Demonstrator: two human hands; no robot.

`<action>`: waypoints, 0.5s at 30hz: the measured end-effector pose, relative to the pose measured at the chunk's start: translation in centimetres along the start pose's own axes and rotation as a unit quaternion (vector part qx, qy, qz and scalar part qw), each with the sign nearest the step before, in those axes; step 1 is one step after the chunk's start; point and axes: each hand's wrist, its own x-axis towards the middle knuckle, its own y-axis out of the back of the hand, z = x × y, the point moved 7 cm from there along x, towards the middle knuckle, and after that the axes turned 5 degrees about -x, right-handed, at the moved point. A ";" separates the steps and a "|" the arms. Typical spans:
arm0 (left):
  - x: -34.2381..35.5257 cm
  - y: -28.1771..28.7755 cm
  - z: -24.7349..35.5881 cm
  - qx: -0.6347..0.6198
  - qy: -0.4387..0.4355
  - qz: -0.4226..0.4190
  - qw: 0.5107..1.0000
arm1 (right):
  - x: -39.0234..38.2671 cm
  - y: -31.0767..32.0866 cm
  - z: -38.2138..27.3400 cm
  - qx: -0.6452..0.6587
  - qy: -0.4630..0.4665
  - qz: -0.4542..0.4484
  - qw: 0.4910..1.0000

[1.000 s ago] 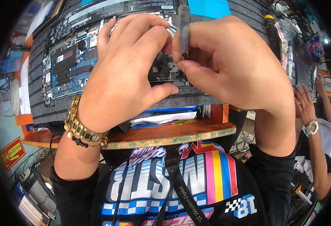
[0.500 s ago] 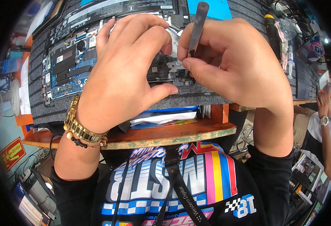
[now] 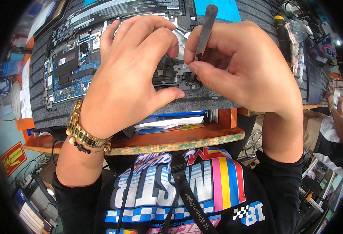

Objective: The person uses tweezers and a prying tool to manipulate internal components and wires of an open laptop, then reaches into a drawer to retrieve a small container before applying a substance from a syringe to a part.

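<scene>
An opened laptop (image 3: 66, 64) lies on the grey mat, its blue circuit board and black battery (image 3: 116, 17) exposed. My left hand (image 3: 126, 74) rests over its middle, fingers bent and thumb apart, with nothing visible in its grasp. That hand hides much of the board. Dark metal tweezers (image 3: 206, 29) are pinched upright between the thumb and fingers of my right hand (image 3: 249, 70). Their tips point down at the laptop's near right corner, close to a small dark part (image 3: 186, 80); whether they touch it I cannot tell.
A ribbed grey mat (image 3: 253, 41) covers the bench. Below its wooden edge, an orange shelf (image 3: 187, 136) holds papers. A yellow-and-black screwdriver (image 3: 279, 25) and a syringe (image 3: 301, 64) lie at right. Behind the laptop is a blue sheet (image 3: 222, 9). Another person's arm (image 3: 337, 121) shows far right.
The tweezers' upper end has dipped slightly toward me and to the right. My left hand stays put. The other person at far right has shifted an arm.
</scene>
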 end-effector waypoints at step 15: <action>-0.2 0.1 0.1 0.008 -0.006 0.005 1.000 | -0.8 0.3 -0.4 -0.059 0.094 0.026 0.994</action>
